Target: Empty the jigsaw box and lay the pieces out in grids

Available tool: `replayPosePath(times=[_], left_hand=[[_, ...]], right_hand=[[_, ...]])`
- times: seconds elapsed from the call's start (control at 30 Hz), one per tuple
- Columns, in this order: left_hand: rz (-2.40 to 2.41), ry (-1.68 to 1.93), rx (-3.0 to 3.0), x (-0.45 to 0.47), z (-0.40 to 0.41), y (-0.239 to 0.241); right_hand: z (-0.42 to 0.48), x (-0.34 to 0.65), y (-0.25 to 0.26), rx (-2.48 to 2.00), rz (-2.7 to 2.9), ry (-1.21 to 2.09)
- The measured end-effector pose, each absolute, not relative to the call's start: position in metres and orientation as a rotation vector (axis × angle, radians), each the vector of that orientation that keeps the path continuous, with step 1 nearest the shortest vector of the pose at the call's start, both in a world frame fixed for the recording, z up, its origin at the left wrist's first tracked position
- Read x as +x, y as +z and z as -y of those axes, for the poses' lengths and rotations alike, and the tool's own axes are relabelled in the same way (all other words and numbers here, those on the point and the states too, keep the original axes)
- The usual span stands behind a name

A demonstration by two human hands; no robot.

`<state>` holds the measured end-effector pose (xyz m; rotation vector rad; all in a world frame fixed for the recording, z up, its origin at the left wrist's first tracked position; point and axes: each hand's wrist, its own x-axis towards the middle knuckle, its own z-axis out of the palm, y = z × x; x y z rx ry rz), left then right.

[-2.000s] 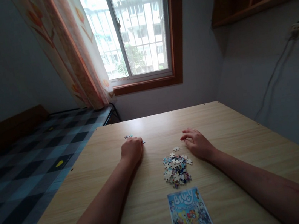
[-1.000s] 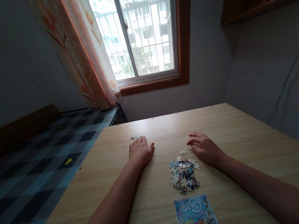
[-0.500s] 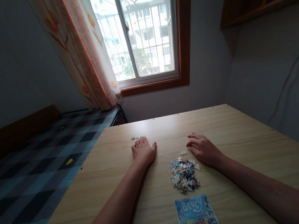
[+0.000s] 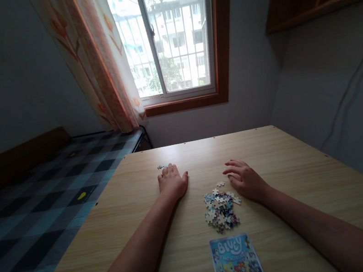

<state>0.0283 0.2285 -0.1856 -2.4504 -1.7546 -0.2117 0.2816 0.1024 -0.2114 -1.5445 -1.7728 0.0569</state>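
My left hand (image 4: 172,182) lies palm down toward the far left of the wooden table, its fingers spread. A short row of joined puzzle pieces (image 4: 160,167) shows just past its fingertips and is partly covered by them. My right hand (image 4: 244,179) is beside the far right of a heap of loose jigsaw pieces (image 4: 222,210), with fingers loosely apart and nothing visible in them. One pale piece (image 4: 220,184) lies apart, close to the right fingers. Nearer to me is a blue picture card (image 4: 238,263) printed "Bluey", with cartoon figures.
The wooden table (image 4: 294,210) stands before a barred window (image 4: 180,48) with a flowered curtain (image 4: 101,75). On the left is a bed (image 4: 49,200) with a checked cover. A wooden shelf (image 4: 326,2) and a cable (image 4: 345,97) are on the right wall.
My left hand's fingers have moved slightly further over the row of pieces, hiding more of it. My right hand stays by the heap. The whole view has shifted a little.
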Motion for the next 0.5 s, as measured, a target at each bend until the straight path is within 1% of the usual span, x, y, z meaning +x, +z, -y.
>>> replayPosePath(times=[0.13,0.37,0.5], left_hand=[[1.643,-0.329,-2.478,0.029,-0.224,-0.182],[1.078,-0.648,-2.814,0.048,-0.191,-0.169],[0.846,-0.685,-2.985,0.053,-0.179,-0.169]], right_hand=[[-0.099,0.279,-0.207,-1.532,1.884,0.083],[-0.1,0.278,-0.208,-1.555,1.981,0.125],[-0.102,0.28,-0.207,-1.544,1.947,0.114]])
